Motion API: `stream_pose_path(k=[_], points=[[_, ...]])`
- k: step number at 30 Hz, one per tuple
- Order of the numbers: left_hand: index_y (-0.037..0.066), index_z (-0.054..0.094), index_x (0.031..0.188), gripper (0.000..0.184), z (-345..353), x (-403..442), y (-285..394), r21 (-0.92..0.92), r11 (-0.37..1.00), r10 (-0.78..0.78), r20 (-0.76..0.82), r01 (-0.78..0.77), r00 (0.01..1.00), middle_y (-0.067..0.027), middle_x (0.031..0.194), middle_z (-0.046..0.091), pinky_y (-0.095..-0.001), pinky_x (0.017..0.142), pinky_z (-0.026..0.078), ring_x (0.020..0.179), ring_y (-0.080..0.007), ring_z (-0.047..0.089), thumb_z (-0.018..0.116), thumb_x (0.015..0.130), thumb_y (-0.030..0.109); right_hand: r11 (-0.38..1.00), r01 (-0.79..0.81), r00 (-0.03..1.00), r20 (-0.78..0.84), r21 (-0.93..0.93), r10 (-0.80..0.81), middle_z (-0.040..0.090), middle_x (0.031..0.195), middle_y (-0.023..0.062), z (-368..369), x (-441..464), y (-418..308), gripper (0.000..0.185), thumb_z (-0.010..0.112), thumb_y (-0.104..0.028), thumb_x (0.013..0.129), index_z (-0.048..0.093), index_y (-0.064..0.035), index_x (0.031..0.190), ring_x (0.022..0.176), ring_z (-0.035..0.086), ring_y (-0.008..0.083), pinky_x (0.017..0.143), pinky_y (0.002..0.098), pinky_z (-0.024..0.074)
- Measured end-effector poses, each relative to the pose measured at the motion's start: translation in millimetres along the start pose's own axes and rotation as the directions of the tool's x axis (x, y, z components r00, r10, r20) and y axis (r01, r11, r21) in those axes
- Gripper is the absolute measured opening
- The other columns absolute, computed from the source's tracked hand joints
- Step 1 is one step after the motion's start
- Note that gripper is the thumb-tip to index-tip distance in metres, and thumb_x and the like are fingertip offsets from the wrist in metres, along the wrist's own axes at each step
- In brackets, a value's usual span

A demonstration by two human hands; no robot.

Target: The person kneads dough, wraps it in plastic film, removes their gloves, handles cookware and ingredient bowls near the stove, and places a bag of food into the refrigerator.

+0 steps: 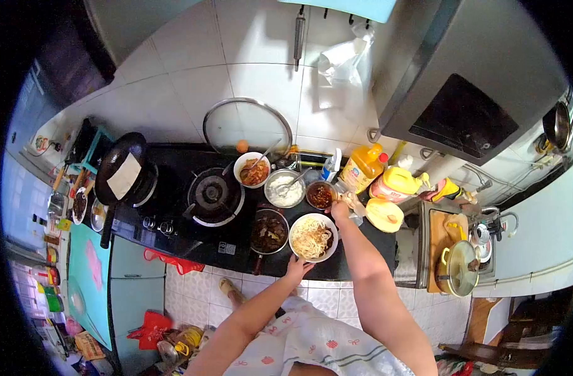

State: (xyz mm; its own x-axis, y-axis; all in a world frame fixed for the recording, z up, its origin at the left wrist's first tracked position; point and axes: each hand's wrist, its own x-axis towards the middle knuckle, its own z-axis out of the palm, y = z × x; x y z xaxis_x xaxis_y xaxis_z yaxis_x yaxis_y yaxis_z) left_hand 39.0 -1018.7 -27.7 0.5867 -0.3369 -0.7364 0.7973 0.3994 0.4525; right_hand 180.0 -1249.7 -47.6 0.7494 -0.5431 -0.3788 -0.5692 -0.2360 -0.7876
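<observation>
A white bowl of noodles with dark sauce on one side stands near the counter's front edge. My left hand holds its lower rim, fingers closed on it. Beyond the bowl, my right hand is beside a small bowl of red chili sauce; its fingers are small in view, and what they hold, if anything, cannot be made out. Left of the noodles sits a small pan of dark sauce. Behind it are a bowl of white food with a spoon and a bowl of reddish food with a spoon.
A gas burner lies left of the bowls, with a black wok farther left. Oil bottles and a yellow-lidded container stand at the right. A lidded pot rests on a board by the sink.
</observation>
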Motion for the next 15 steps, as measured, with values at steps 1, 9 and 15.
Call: stream_pose_path(k=[1, 9, 15], points=[[0.005, 0.014, 0.145, 0.066, 0, 0, 1, 0.004, 1.0, -0.008, 0.005, 0.008, 1.0, -0.0201, 0.129, 0.046, -0.0411, 0.092, 0.053, 0.109, -0.0337, 0.057, 0.053, 0.092, 0.009, 0.998, -0.043, 0.998, 0.039, 0.039, 0.042, 0.068, 0.069, 0.0146, 0, 2, 1, 0.028, 0.042, -0.015, 0.094, 0.061, 0.0047, 0.101, 0.062, 0.066, 0.023, 0.07, 0.0349, 0.0497], [-0.002, 0.028, 0.136, 0.053, -6, -1, -3, -0.05, 0.996, 0.08, 0.097, -0.075, 0.992, -0.0192, 0.127, 0.049, -0.0401, 0.097, 0.05, 0.113, -0.0317, 0.056, 0.053, 0.09, 0.008, 0.994, 0.106, 0.99, -0.088, 0.004, -0.106, 0.069, 0.074, 0.013, 14, 21, 10, 0.036, 0.045, -0.025, 0.097, 0.067, 0.0026, 0.087, 0.068, 0.066, 0.0238, 0.065, 0.0386, 0.0511], [-0.003, 0.035, 0.132, 0.044, 15, -5, 6, -0.048, 0.987, 0.153, 0.016, -0.152, 0.988, -0.0172, 0.127, 0.049, -0.0412, 0.098, 0.049, 0.115, -0.0285, 0.054, 0.05, 0.093, 0.009, 0.92, -0.123, 0.992, 0.03, 0.371, 0.121, 0.069, 0.08, 0.0096, -10, -24, -26, 0.031, 0.041, -0.018, 0.097, 0.057, 0.0014, 0.116, 0.058, 0.057, 0.0151, 0.054, 0.0287, 0.0466]])
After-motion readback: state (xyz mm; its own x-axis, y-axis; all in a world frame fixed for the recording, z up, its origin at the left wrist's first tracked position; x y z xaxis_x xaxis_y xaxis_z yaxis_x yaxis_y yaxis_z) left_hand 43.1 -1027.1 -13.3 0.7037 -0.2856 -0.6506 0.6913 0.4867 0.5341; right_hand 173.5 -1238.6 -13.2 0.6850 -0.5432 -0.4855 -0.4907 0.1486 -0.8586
